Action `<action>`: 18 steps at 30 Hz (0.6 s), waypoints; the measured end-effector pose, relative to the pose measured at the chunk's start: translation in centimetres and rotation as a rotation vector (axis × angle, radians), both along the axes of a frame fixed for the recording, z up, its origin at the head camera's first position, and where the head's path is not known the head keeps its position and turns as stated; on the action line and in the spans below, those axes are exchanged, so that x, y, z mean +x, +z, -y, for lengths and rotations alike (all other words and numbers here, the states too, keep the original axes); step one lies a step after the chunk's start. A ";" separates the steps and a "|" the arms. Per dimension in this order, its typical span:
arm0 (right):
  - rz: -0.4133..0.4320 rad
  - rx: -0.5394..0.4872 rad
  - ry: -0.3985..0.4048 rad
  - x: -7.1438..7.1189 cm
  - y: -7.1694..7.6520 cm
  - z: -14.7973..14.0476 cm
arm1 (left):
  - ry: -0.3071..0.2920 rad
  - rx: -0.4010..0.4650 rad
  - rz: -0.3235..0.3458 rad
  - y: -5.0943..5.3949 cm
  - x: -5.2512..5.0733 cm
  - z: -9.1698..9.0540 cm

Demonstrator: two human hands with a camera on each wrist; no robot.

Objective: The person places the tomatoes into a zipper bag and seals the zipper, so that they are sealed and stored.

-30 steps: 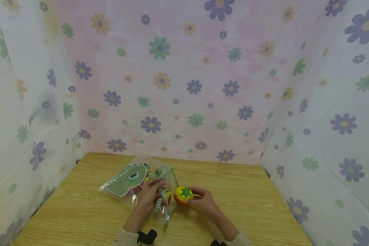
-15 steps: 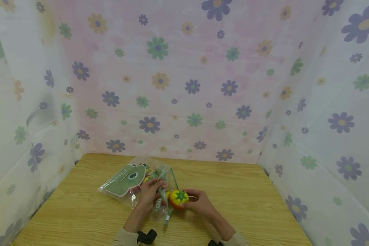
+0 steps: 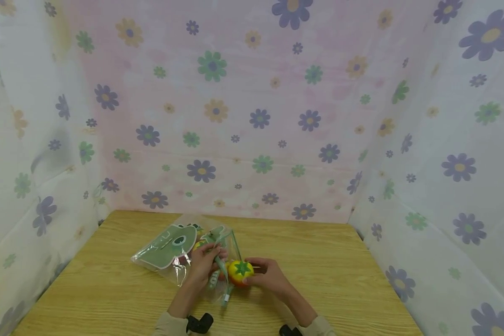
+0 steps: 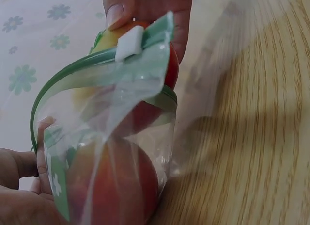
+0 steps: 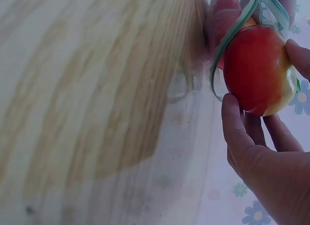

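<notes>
A clear zip bag with a green cartoon animal print lies on the table, several red-and-yellow fruits inside it. My left hand grips the bag near its green zip edge, its mouth held apart. In the left wrist view a white zip slider sits at one end of that edge, and a fruit shows through the plastic. Between thumb and fingers, my right hand holds a red-and-yellow toy tomato with a green star-shaped top. In the right wrist view this tomato is at the bag's opening, partly within the green rim.
The wood-grain table stretches out around the bag. Flowered cloth hangs behind it and along both sides. A black wrist mount is strapped near the left sleeve, another near the right.
My right hand has carried the toy tomato leftward, from beside the bag to its opening. My left hand keeps its grip on the bag. The head view has shifted slightly.
</notes>
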State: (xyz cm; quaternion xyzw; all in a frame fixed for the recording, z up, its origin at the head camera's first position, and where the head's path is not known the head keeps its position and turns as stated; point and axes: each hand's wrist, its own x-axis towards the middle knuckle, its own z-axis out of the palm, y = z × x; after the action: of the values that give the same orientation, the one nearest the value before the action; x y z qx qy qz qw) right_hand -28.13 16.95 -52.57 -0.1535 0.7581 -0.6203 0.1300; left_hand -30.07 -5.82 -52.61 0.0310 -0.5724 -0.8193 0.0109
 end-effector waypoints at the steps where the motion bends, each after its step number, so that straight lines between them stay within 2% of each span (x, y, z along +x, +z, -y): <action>1: -0.002 0.006 0.003 0.0 0.1 0.1 | -0.002 0.000 -0.001 0.1 0.0 0.0; 10: -0.035 0.040 0.035 -0.5 0.7 1.0 | -0.024 -0.020 -0.002 0.8 0.2 -0.1; 18: -0.053 0.025 0.053 -1.1 0.3 1.7 | -0.040 0.008 0.006 0.9 0.3 -0.1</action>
State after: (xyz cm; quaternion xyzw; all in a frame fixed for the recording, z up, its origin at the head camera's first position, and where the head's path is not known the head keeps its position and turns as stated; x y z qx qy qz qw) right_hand -29.21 15.28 -52.26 -0.1881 0.7647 -0.6029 0.1281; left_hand -29.80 -5.70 -51.76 0.0219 -0.5695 -0.8217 -0.0075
